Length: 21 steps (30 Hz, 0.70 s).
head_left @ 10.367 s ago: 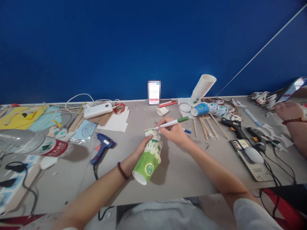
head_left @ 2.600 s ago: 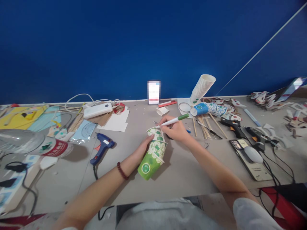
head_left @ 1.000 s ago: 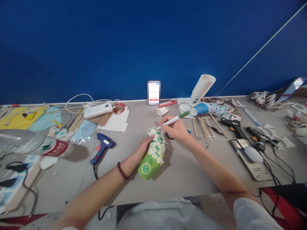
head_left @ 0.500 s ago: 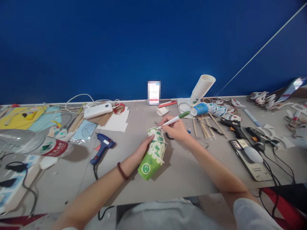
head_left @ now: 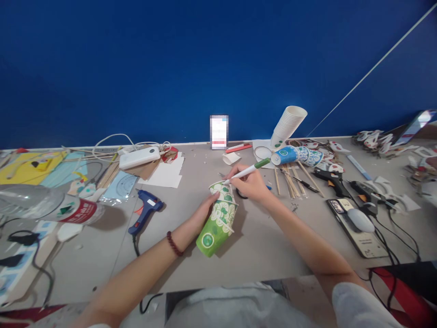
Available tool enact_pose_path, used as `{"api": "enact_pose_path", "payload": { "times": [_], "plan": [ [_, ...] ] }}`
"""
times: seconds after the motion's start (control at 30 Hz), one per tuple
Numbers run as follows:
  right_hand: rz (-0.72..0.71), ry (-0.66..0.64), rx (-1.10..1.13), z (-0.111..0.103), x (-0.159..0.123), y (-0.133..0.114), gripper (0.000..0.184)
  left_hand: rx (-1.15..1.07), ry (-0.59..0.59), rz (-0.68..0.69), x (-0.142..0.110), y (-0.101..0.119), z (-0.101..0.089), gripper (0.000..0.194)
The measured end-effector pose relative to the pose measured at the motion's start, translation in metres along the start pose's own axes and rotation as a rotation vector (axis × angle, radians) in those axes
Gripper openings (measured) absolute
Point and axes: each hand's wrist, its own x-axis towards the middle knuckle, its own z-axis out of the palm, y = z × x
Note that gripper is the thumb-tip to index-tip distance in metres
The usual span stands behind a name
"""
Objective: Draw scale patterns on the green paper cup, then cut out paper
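Newly seen, blk pen [head_left: 305, 183] right of fingers of R hand [head_left: 251, 184], pinching wht marker [head_left: 245, 172] at cup stack [head_left: 221, 218]; L hand [head_left: 200, 215] clasps it, most fingers hidden.

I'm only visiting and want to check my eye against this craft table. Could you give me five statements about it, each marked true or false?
1. The left hand holds green-and-white patterned paper cups. True.
2. The right hand holds a pair of scissors. False: it holds a slim white pen with a green end.
3. A dark blue plastic glue gun lies left of those held cups. True.
4. Nothing lies on the pale-cased, rectangular phone. False: a white, rounded computer mouse lies on that phone.
5. Blue-and-white patterned paper cups lie farther right than the green-and-white ones. True.
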Motion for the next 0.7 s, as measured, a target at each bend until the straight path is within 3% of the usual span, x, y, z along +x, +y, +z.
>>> {"api": "enact_pose_path", "payload": {
  "times": [0.7],
  "plan": [
    [-0.025, 0.026, -0.003, 0.0007, -0.0003, 0.001, 0.007, 0.011, -0.011, 0.005, 0.0046, -0.0018, -0.0068, 0.037]
  ]
}}
